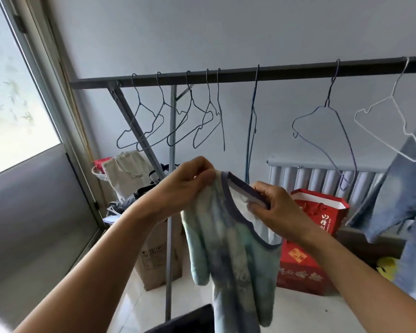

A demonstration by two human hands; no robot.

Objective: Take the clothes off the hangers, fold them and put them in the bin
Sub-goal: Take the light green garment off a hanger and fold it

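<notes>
Both hands raised, left hand [190, 183] and right hand [271, 210] pinching shirt [228, 248] collar

Single view: head-worn, wide-angle, straight lines bowed toward frame edges. Faces forward at wall and clothes rail [293, 71]; rail spans upper frame from 9 to 3 o'clock. Forearms enter from 7 and 5 o'clock. Left hand [185, 183] and right hand [281, 212] near lens, mid-frame, gripping shirt [226, 248]. Window [15, 92] at 10 o'clock, radiator [322, 179] at 3 o'clock, floor [298, 308] at 6 o'clock.
</notes>
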